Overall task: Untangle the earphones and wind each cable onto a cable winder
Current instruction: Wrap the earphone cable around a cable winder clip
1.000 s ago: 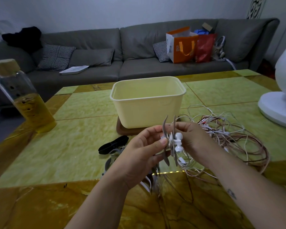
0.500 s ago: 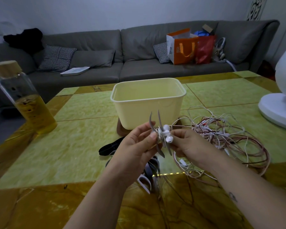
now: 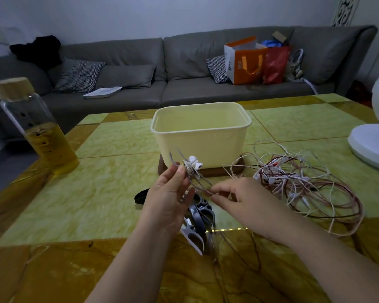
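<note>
Nearest, spare grey winders (image 3: pixel 198 215) lie on the green table (image 3: pixel 109 193) under the hands. Above them the left hand (image 3: pixel 169 200) pinches a cable winder (image 3: pixel 197 182) wrapped with white earphones (image 3: pixel 195 162), thumb and fingers curled on it, while the right hand (image 3: pixel 247 202) pinches its lower tips. To the right the tangled earphones (image 3: pixel 304 182) lie heaped beside a cream tub (image 3: pixel 201 138); a bottle (image 3: pixel 39 132) stands far left.

The table (image 3: pixel 118 193) looks like glossy polished stone, the tub (image 3: pixel 201 149) matt plastic, the bottle (image 3: pixel 37 127) clear glass with a wooden lid (image 3: pixel 11 87), the winder (image 3: pixel 189 171) smooth grey plastic, the earbuds (image 3: pixel 193 159) shiny white plastic.
</note>
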Available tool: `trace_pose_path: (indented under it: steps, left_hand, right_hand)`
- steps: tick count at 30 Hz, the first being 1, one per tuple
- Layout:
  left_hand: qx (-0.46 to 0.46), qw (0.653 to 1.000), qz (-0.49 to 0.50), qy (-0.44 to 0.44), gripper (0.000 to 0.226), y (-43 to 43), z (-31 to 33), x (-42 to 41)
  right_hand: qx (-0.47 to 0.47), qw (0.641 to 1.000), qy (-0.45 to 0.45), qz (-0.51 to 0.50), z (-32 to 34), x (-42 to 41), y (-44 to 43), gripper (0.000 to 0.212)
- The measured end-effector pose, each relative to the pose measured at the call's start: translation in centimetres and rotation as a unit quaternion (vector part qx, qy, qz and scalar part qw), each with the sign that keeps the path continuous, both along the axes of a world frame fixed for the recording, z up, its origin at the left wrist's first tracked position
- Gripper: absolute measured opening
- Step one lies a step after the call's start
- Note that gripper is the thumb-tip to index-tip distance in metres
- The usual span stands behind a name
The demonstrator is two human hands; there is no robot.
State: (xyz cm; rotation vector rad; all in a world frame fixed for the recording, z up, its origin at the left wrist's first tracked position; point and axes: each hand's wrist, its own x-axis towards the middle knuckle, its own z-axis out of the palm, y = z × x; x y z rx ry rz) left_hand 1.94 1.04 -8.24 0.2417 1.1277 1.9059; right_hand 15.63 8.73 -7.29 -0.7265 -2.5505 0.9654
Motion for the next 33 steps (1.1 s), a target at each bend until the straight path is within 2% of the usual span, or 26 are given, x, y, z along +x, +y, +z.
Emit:
trace_pose_path:
  steps: [2, 5, 10, 12, 16, 19, 21, 24, 28, 29, 31, 33]
  left_hand:
    - [-0.01, 0.999, 0.004, 0.042, 0.012, 0.0, 0.0, 0.0]
    - [-0.025, 0.987, -0.016, 0.158, 0.015, -0.2, 0.0, 0.4]
    - [-0.074, 0.93, -0.082, 0.352, 0.023, -0.1, -0.1, 1.2]
    - [-0.079, 0.917, -0.118, 0.372, 0.023, -0.2, -0.1, 1.5]
    - [-0.068, 0.914, -0.179, 0.358, 0.023, -0.3, 0.1, 1.5]
    - [-0.061, 0.909, -0.22, 0.349, 0.025, -0.5, 0.3, 1.3]
    - [-0.056, 0.908, -0.245, 0.335, 0.026, -0.6, 0.3, 1.1]
    - [-0.051, 0.899, -0.294, 0.32, 0.033, -0.7, 0.2, 0.7]
    - [-0.042, 0.89, -0.341, 0.301, 0.031, -0.9, 0.2, 0.3]
    - [-0.041, 0.889, -0.345, 0.297, 0.031, -1.0, 0.1, 0.2]
    - [-0.039, 0.892, -0.348, 0.287, 0.031, -1.0, 0.1, 0.1]
    - [-0.03, 0.894, -0.35, 0.279, 0.031, -1.0, 0.2, 0.1]
  right_hand:
    - [0.064, 0.998, -0.01, 0.009, 0.2, 0.2, -0.2, 0.018]
    - [0.115, 0.993, 0.026, 0.009, 0.5, 0.4, -0.2, 0.016]
    - [0.106, 0.988, 0.108, -0.017, 1.6, 1.1, 0.9, 0.008]
    - [0.114, 0.985, 0.121, -0.033, 1.8, 1.4, 1.5, 0.005]
    - [0.154, 0.979, 0.124, -0.042, 1.8, 1.8, 2.5, 0.012]
    - [0.134, 0.982, 0.129, -0.031, 1.9, 2.1, 3.0, 0.01]
    - [0.096, 0.988, 0.114, -0.034, 2.1, 2.4, 3.0, 0.012]
    - [-0.024, 0.993, 0.098, -0.054, 2.5, 2.8, 3.2, 0.01]
    - [-0.178, 0.98, 0.081, -0.031, 2.4, 3.4, 4.5, 0.028]
    - [-0.238, 0.967, 0.087, -0.021, 2.1, 3.6, 4.7, 0.024]
    - [-0.377, 0.919, 0.117, 0.005, 2.0, 3.8, 5.1, 0.016]
    - [-0.46, 0.876, 0.141, 0.036, 1.6, 3.8, 5.6, 0.016]
